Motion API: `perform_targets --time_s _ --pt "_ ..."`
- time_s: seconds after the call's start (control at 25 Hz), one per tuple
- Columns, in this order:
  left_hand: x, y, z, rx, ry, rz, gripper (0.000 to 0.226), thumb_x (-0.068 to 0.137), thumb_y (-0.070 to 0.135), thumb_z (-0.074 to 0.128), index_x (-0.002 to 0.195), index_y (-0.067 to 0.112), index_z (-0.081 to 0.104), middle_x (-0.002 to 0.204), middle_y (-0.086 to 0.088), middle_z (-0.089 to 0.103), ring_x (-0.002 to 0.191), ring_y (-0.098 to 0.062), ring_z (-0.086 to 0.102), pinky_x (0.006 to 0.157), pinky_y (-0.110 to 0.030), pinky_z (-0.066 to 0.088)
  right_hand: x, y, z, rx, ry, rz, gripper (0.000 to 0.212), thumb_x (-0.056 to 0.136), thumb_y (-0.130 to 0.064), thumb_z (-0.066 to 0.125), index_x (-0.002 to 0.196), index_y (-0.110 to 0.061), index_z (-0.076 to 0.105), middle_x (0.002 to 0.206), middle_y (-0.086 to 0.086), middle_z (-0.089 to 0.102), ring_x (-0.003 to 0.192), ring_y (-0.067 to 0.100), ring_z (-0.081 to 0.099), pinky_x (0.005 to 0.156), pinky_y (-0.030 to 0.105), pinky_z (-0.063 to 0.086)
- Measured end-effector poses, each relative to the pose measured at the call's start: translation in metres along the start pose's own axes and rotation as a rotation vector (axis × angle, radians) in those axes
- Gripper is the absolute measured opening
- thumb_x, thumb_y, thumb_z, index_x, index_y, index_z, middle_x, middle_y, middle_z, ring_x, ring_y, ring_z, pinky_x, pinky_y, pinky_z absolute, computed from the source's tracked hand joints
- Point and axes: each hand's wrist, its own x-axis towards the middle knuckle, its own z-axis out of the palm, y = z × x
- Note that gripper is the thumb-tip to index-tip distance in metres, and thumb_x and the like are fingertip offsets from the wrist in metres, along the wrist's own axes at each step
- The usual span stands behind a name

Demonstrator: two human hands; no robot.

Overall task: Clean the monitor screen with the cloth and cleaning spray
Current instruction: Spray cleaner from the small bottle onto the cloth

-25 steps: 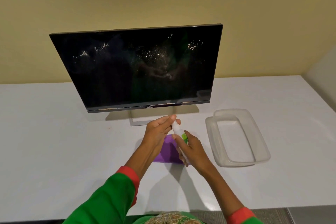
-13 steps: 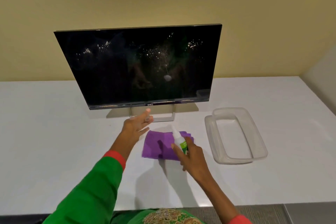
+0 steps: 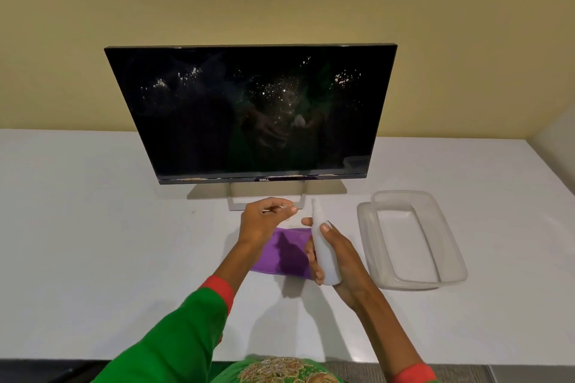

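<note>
Beside left hand (image 3: 264,221), pinching what looks like a small clear cap, right hand (image 3: 337,253) grips spray bottle (image 3: 325,250); aim nozzle at purple cloth (image 3: 284,253), mist lightly.

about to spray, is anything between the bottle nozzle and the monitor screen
Nothing visible does. The spray bottle in the right hand points up at the monitor screen; the left hand is off to its side.

A white tabletop (image 3: 93,242) carries a monitor (image 3: 249,109) on its stand toward the back edge, a purple cloth (image 3: 280,253) nearer the front, and a clear plastic tray (image 3: 448,246) toward the right edge.
</note>
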Motion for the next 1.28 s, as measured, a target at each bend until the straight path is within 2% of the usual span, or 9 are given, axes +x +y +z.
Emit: perform_targets --time_s 0.12,0.2,0.32,0.4,0.52,0.68,1.08,1.16,1.28 --pt "0.006 -0.003 -0.011 0.033 0.051 0.010 0.013 0.078 0.022 0.072 0.089 0.017 0.071 0.085 0.005 0.068 0.074 -0.001 0.061 0.056 -0.003 0.046 0.008 0.004 -0.006 -0.427 0.276 0.011 0.025 0.086 -0.053 0.052 0.102 -0.035 0.053 0.077 -0.009 0.066 0.063 0.011 0.064 0.052 0.015 0.051" --pt "0.009 -0.006 -0.018 0.089 0.076 -0.006 0.018 0.082 0.024 0.068 0.097 0.016 0.070 0.093 0.002 0.067 0.081 -0.005 0.060 0.065 -0.011 0.047 0.016 0.011 -0.014 -0.733 0.389 -0.097 0.029 0.087 -0.048 0.051 0.111 -0.034 0.042 0.082 -0.001 0.065 0.061 0.013 0.064 0.052 0.016 0.052" --pt "0.008 -0.014 -0.030 0.133 0.154 -0.004 0.025 0.087 0.022 0.062 0.108 0.011 0.067 0.108 -0.002 0.065 0.095 -0.016 0.058 0.082 -0.025 0.048 0.031 0.026 -0.024 -0.984 0.260 -0.132 0.058 0.092 -0.042 0.048 0.141 -0.041 0.018 0.087 -0.007 0.060 0.071 0.012 0.064 0.062 0.013 0.051" --pt "0.005 -0.021 -0.037 0.139 0.166 -0.010 0.026 0.089 0.018 0.059 0.112 0.008 0.065 0.114 -0.005 0.065 0.101 -0.020 0.059 0.089 -0.030 0.049 0.039 0.034 -0.025 -1.143 0.137 -0.132 0.062 0.096 -0.035 0.046 0.141 -0.046 0.006 0.087 -0.001 0.060 0.078 0.013 0.063 0.066 0.014 0.051" --pt "-0.003 -0.033 -0.045 0.121 0.127 -0.018 0.025 0.089 0.014 0.058 0.112 0.007 0.065 0.115 -0.010 0.066 0.105 -0.025 0.061 0.090 -0.031 0.049 0.052 0.053 -0.021 -1.378 -0.054 -0.140 0.065 0.097 -0.027 0.042 0.142 -0.047 -0.001 0.096 0.009 0.063 0.080 0.019 0.062 0.073 0.034 0.056" --pt "-0.008 -0.039 -0.054 0.118 0.147 -0.052 0.027 0.087 0.015 0.061 0.111 0.004 0.065 0.117 -0.013 0.066 0.107 -0.027 0.061 0.097 -0.042 0.048 0.066 0.080 -0.015 -1.672 -0.092 -0.057 0.057 0.099 -0.034 0.036 0.148 -0.037 0.008 0.116 0.011 0.060 0.094 0.026 0.061 0.078 0.037 0.053" --pt "-0.012 -0.041 -0.054 0.193 0.119 -0.030 0.026 0.081 0.022 0.068 0.104 0.009 0.068 0.111 -0.009 0.068 0.099 -0.022 0.064 0.086 -0.029 0.051 0.085 0.103 -0.012 -1.741 -0.004 0.057 0.048 0.095 -0.048 0.039 0.139 -0.034 0.024 0.105 0.010 0.065 0.087 0.028 0.064 0.075 0.038 0.055" --pt "-0.012 -0.041 -0.052 0.205 0.118 -0.028 0.027 0.080 0.025 0.070 0.102 0.009 0.068 0.106 -0.007 0.069 0.093 -0.019 0.064 0.077 -0.021 0.051 0.082 0.098 -0.015 -1.535 0.051 0.118 0.055 0.093 -0.052 0.043 0.142 -0.033 0.025 0.114 0.011 0.063 0.091 0.028 0.062 0.073 0.032 0.053" --pt "-0.013 -0.042 -0.054 0.188 0.129 -0.016 0.027 0.082 0.024 0.068 0.104 0.010 0.067 0.107 -0.008 0.069 0.092 -0.017 0.063 0.069 -0.012 0.049 0.071 0.085 -0.023 -1.112 0.182 0.085 0.061 0.088 -0.051 0.053 0.142 -0.034 0.030 0.118 0.010 0.061 0.077 0.023 0.060 0.045 0.013 0.048"
